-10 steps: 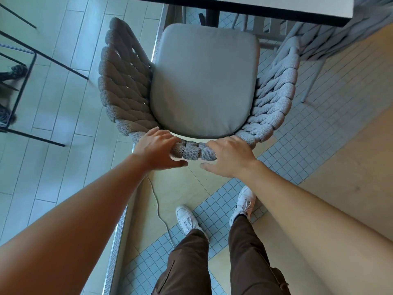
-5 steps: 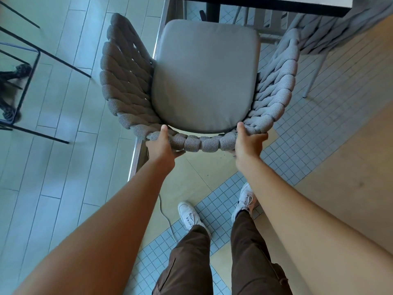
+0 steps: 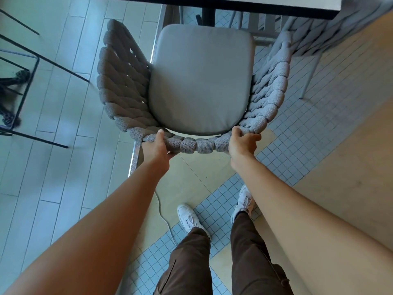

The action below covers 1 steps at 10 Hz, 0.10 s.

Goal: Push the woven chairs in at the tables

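Note:
A grey woven chair (image 3: 119, 90) with a smooth grey seat cushion stands right in front of me, its front facing the table (image 3: 265, 5) at the top of the view. The cushion's front edge lies just short of the table edge. My left hand (image 3: 156, 144) grips the left end of the woven backrest rim. My right hand (image 3: 241, 142) grips the right end of the same rim. A second woven chair (image 3: 314, 37) sits at the upper right, partly under the table.
A black wire-frame stand (image 3: 32, 67) stands on the plank floor at left. The table's dark post (image 3: 208, 17) is beyond the seat. A thin cable (image 3: 163, 220) runs across the floor by my white shoes. Tiled floor stretches to the right.
Both hands have slid outward from the middle of the backrest rim to its two ends. The chair has shifted slightly toward the table.

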Tool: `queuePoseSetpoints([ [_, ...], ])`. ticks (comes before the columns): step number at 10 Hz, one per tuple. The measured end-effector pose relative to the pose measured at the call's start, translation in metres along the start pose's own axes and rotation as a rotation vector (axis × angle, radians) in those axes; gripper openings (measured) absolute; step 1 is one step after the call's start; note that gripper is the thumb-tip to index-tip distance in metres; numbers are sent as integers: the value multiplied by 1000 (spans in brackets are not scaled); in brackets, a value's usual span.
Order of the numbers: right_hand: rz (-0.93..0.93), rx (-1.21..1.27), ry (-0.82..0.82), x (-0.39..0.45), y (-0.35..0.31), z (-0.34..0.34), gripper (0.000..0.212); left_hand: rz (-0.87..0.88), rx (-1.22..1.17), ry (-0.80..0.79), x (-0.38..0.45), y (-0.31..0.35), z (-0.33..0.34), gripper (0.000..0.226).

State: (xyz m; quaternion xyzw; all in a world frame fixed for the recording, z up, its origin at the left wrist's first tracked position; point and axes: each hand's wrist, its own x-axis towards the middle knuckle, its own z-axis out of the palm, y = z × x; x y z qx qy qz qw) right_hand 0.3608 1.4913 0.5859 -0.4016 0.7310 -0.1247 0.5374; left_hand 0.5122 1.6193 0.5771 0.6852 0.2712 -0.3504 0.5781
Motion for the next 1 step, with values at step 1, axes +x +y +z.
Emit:
queuePoseSetpoints([
  [1,29,-42,-38,-2,-5,-10,54,-7,76,-12,-12,1,-6,41],
])
